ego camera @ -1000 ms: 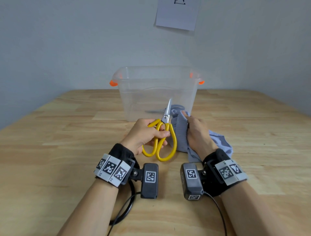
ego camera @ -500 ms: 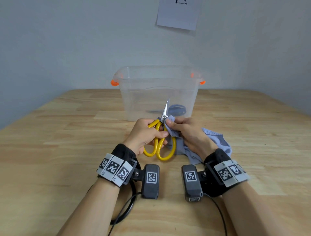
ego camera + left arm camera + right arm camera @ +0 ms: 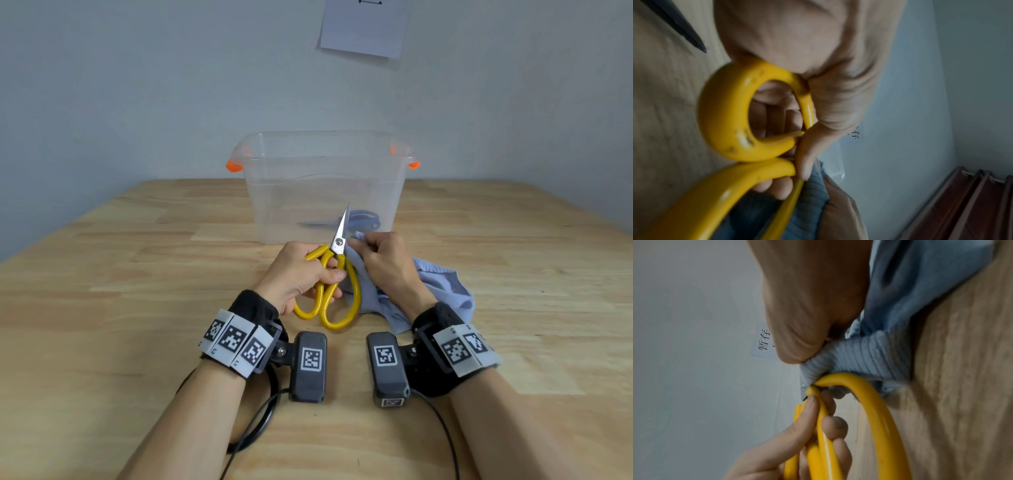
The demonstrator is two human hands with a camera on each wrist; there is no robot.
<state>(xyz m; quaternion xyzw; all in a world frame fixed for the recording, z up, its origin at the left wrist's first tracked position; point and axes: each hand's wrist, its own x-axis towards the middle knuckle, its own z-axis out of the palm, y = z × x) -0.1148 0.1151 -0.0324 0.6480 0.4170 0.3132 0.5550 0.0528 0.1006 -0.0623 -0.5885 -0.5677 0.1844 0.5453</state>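
Compared with the earlier frames, the right hand [image 3: 390, 263] now sits lower and closer in. It brings its fold of pale blue ribbed cloth [image 3: 445, 291] against the pivot of the yellow-handled steel scissors [image 3: 356, 294], where a second ago it stood apart from them.

**Grip.** The left hand [image 3: 298, 274] steadies the tool. Its fingers [image 3: 830, 430] are curled round the yellow loops and the thumb lies across them, which keeps the blades together and the point aimed away from the body, toward the far edge of the wooden table [image 3: 102, 308]. The right hand's fingers are clamped on the cloth, pinching it beside the rivet. This is judged a wiping hold: one hand fixes the tool, the other rubs. The rest of the cloth trails on the table toward the right edge.

**Position.** The scissors are held over the middle of the table, between its near edge and the clear plastic storage box with orange clips [image 3: 322, 135]. Whether the lower loop touches the wood cannot be told.

**Appearance.** The blades are short, bright and tapered to a fine tip. The handles are large, glossy, rounded loops [image 3: 721, 113] with a few dark scuffs.

**Surroundings.** A blue object [image 3: 363, 219] lies inside the box, blurred by the wall. A white paper sheet [image 3: 363, 27] hangs on the wall beyond.
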